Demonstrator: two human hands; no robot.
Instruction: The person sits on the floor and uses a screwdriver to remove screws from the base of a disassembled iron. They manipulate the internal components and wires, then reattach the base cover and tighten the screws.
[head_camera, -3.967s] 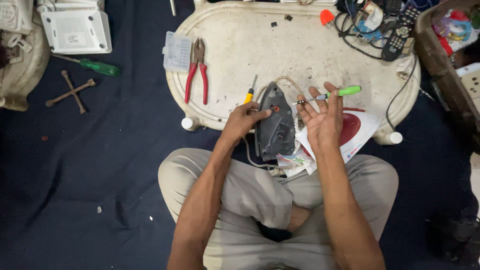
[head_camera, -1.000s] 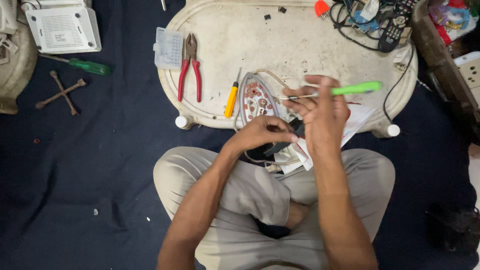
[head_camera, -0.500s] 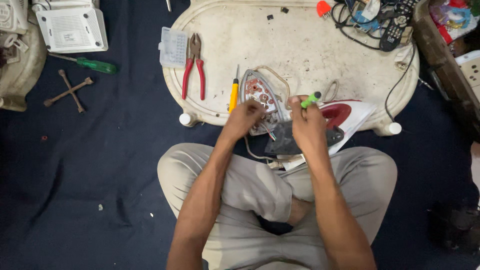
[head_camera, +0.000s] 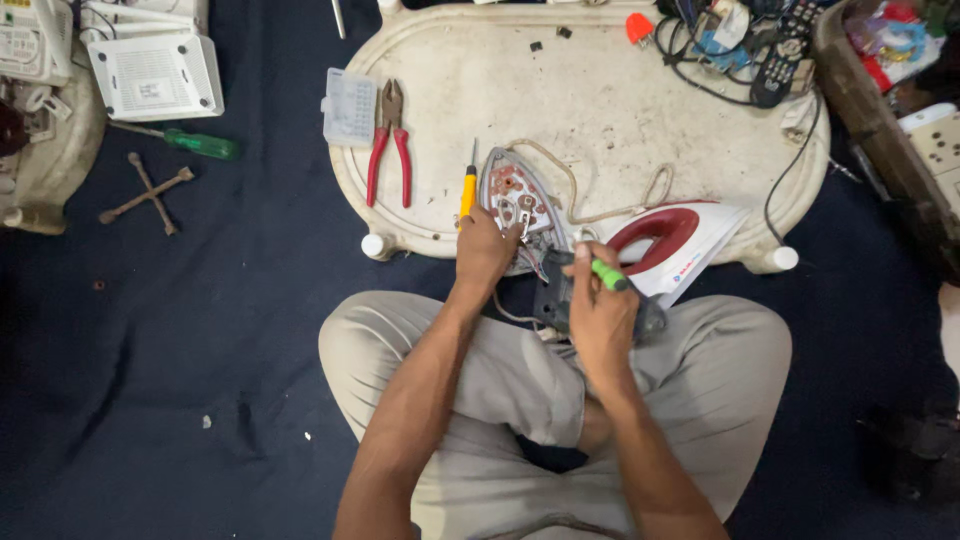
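dark blue floor cloth (head_camera: 200, 330), low white oval table (head_camera: 600, 90)

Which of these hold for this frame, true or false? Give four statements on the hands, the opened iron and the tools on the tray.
1. The right hand holds a green-handled screwdriver. True.
2. The left hand grips the red-handled pliers. False: the pliers lie untouched on the white tray; the left hand rests on the iron's exposed base.
3. A yellow-handled screwdriver lies on the tray beside the base. True.
4. The red and white iron cover lies on the floor. False: it rests at the tray's near edge.
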